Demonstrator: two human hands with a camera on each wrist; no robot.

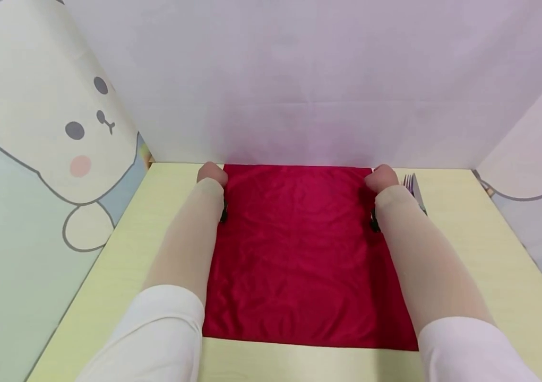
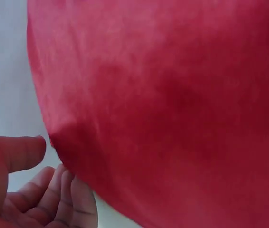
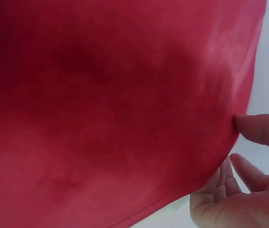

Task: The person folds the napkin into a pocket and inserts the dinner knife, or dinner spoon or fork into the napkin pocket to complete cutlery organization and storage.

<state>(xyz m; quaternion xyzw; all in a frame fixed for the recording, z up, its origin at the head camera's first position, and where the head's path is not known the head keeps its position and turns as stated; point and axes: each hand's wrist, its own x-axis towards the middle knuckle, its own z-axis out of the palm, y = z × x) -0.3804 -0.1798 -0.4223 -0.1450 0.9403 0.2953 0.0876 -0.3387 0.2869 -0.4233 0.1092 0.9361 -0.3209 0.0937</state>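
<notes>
A red satin cloth point(image 1: 294, 244) lies spread over the table with shallow wrinkles, my hands at its two far corners. At the far left corner, the left hand point(image 1: 212, 173) has its fingers partly behind the cloth's edge; in the left wrist view its thumb point(image 2: 27, 152) is a little apart from the fabric. By the far right corner is the right hand point(image 1: 382, 179). Its thumb point(image 3: 263, 129) presses the edge in the right wrist view, with the other fingers reaching behind the cloth. Fingertips are partly hidden by the fabric in both wrist views.
A fork point(image 1: 408, 183) and a knife point(image 1: 417, 190) lie right of the cloth, partly covered by the right forearm. The pale yellow table point(image 1: 481, 249) meets a white back wall point(image 1: 309, 79). Bear-printed sheets point(image 1: 27, 79) hang at both sides.
</notes>
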